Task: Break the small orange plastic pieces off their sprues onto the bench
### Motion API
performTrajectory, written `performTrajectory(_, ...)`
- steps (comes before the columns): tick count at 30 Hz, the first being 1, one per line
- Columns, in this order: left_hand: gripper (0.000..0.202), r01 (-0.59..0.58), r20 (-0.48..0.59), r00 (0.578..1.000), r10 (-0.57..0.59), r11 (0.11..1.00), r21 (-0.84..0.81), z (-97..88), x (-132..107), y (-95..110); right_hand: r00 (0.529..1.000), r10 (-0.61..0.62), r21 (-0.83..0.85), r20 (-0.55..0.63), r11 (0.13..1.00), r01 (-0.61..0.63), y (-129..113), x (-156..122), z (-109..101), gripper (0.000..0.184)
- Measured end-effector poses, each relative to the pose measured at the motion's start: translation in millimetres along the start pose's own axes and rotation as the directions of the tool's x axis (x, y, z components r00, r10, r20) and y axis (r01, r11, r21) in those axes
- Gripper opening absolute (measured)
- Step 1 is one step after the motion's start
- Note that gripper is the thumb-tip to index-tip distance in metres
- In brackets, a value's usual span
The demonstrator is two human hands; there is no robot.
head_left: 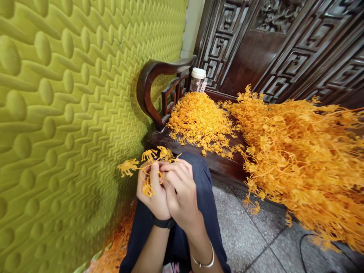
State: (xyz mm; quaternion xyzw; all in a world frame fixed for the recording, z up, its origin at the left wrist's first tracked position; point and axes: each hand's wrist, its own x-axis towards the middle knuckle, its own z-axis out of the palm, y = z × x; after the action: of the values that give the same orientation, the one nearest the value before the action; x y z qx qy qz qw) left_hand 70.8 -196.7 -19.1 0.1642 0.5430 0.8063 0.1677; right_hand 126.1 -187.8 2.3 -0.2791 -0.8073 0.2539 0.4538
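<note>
My left hand [153,189], with a black band at the wrist, is closed on a thin orange plastic flower stem, its thumb pressed on top. Several spidery orange flower heads [127,167] stick out to the left of and above the fingers, and one hangs below the thumb. Against it rests my right hand [180,185], which wears a silver bangle; its fingers are curled and pinch the same stem from the right. The right fingertips are partly hidden. Both hands are held together above my knees in dark trousers [203,182].
A heap of loose orange flower heads [201,117] lies on the dark wooden bench [222,161]. Right of it spreads a large bundle of orange stems [298,159]. A white-lidded jar [198,77] stands behind the heap. A padded yellow-green wall [71,113] runs along the left. Orange pieces [113,246] lie below it.
</note>
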Motion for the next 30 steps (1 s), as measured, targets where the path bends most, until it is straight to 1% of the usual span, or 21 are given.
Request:
performTrajectory(3,0.011,0.065,-0.123,0.989,-0.080,0.991,-0.121,4.6,0.7,1.9,0.999,0.025,0.059,-0.045,0.998,-0.022,1.7,0.1,5.4,0.019)
performTrajectory(9,0.010,0.062,-0.162,0.982,-0.092,0.981,-0.181,8.2,9.4,1.2,0.995,0.060,0.117,-0.079,0.992,-0.050,3.6,-0.8,13.0,0.023)
performTrajectory(13,0.012,0.021,-0.127,0.991,-0.049,0.977,-0.213,4.9,15.2,0.5,0.989,0.098,0.141,-0.110,0.987,-0.082,-1.3,-1.7,17.9,0.020)
performTrajectory(16,0.013,0.043,-0.103,0.993,-0.064,0.981,-0.190,3.2,16.0,2.9,0.982,0.087,0.048,-0.167,0.996,-0.080,-5.2,-2.3,15.5,0.015)
performTrajectory(19,0.013,0.084,-0.038,0.995,-0.092,0.981,-0.173,3.0,17.3,5.7,0.981,0.040,-0.025,-0.187,0.999,-0.046,-4.8,-1.8,4.5,0.016)
performTrajectory(22,0.013,0.088,0.005,0.996,-0.089,0.976,-0.199,1.9,22.7,4.4,0.993,0.040,0.016,-0.107,0.999,-0.039,-0.7,-0.3,-12.9,0.015)
performTrajectory(25,0.014,0.046,0.002,0.999,-0.047,0.981,-0.190,-1.1,30.9,-0.3,0.996,0.086,0.086,0.027,0.992,-0.088,3.1,0.1,-32.7,0.016)
performTrajectory(27,0.014,0.033,-0.009,0.999,-0.035,0.982,-0.186,-2.9,35.9,-2.6,0.986,0.119,0.151,0.118,0.979,-0.136,4.4,-1.0,-45.4,0.017)
performTrajectory(30,0.014,0.046,-0.045,0.997,-0.058,0.973,-0.228,-4.1,40.6,-3.4,0.965,0.184,0.247,0.188,0.942,-0.228,6.5,-3.8,-60.3,0.018)
